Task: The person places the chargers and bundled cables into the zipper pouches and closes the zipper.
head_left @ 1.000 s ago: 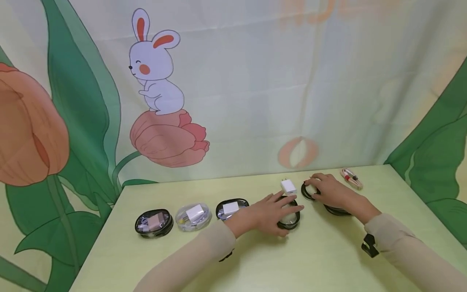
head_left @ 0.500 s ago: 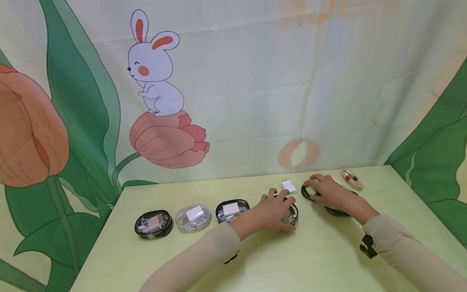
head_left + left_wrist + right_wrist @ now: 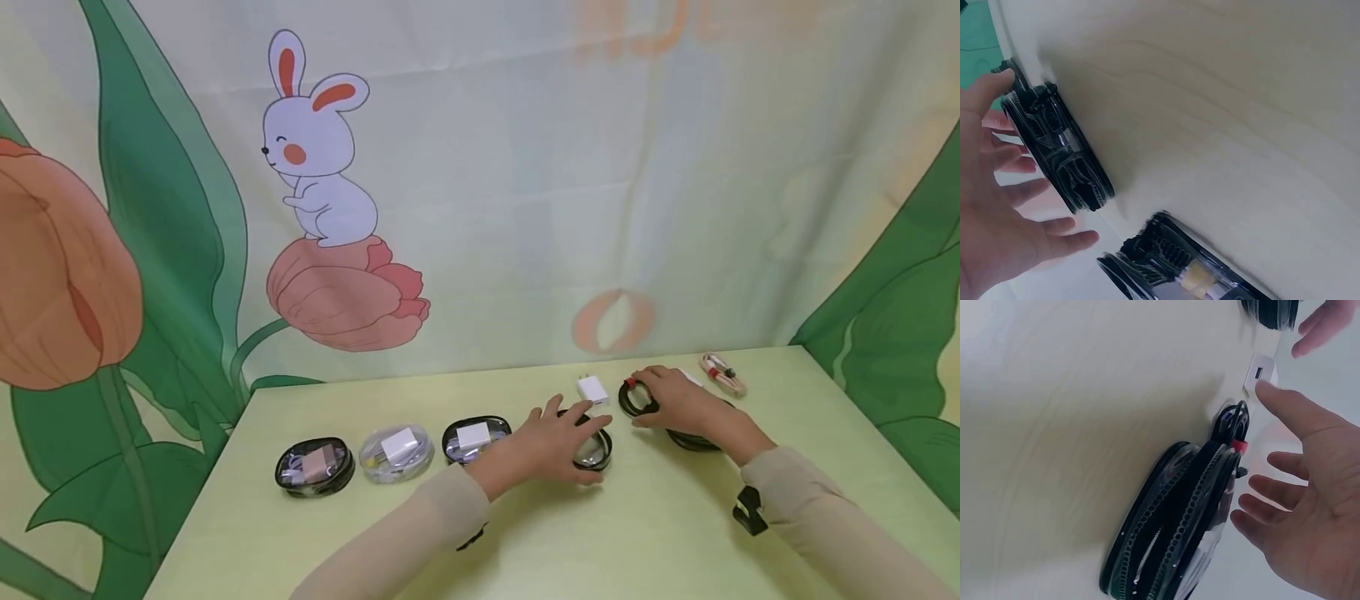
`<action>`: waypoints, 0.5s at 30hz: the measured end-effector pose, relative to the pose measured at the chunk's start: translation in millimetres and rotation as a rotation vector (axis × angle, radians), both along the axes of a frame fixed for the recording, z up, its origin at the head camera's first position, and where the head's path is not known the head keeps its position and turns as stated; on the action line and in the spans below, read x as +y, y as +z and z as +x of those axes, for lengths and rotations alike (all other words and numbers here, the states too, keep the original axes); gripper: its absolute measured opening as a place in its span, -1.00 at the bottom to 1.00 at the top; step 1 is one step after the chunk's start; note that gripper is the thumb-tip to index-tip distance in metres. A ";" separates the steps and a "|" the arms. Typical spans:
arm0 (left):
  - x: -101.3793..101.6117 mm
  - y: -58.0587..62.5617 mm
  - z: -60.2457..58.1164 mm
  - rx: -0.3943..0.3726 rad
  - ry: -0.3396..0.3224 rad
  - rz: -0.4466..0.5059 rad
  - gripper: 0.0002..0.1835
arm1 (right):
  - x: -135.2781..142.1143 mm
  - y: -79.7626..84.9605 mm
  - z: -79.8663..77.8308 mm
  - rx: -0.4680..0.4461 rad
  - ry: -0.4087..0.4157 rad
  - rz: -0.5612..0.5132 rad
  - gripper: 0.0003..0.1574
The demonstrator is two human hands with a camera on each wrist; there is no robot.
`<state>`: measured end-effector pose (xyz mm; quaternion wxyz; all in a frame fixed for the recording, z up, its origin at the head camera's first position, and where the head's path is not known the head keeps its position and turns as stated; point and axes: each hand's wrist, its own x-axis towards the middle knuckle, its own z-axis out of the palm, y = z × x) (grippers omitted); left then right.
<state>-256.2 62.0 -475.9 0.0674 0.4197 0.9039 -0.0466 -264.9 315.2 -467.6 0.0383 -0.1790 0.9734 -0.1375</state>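
My left hand (image 3: 551,446) hovers over a clear zip case with black edging (image 3: 597,454), its fingers spread around the case. In the left wrist view, the thumb lies close to one end of that case (image 3: 1063,153); contact is unclear. My right hand (image 3: 686,410) is above a black-edged case (image 3: 692,442), beside a coiled black cable (image 3: 632,404) with a red tie. The right wrist view shows its fingers loosely bent and apart from the case (image 3: 1179,525) and the cable (image 3: 1225,428). A white charger plug (image 3: 592,390) stands between the hands.
Left of my left hand sit a black-edged case (image 3: 471,435) and a clear-edged case (image 3: 397,454), each with a white plug, and a black-edged case (image 3: 315,467) with a pink plug. A pink coiled cable (image 3: 722,374) lies back right. A printed cloth (image 3: 495,208) hangs behind the table.
My left hand has drawn back slightly, showing more of the case. The right hand's fingers have lifted off the coiled black cable, and its red tie now shows.
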 end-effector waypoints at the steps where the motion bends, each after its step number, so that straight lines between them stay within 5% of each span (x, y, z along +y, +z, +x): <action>1: -0.1 -0.7 0.0 -0.009 -0.007 -0.007 -0.09 | 1.1 -0.8 -0.4 -0.022 -0.011 -0.008 -0.01; 7: 2.6 -5.2 2.9 -0.012 -0.002 -0.049 -0.17 | 5.9 -10.2 -9.9 -0.126 -0.082 -0.056 0.16; 15: 9.9 -7.6 10.0 0.043 0.084 -0.055 -0.16 | 2.9 -20.0 -22.6 -0.110 -0.053 -0.083 -0.03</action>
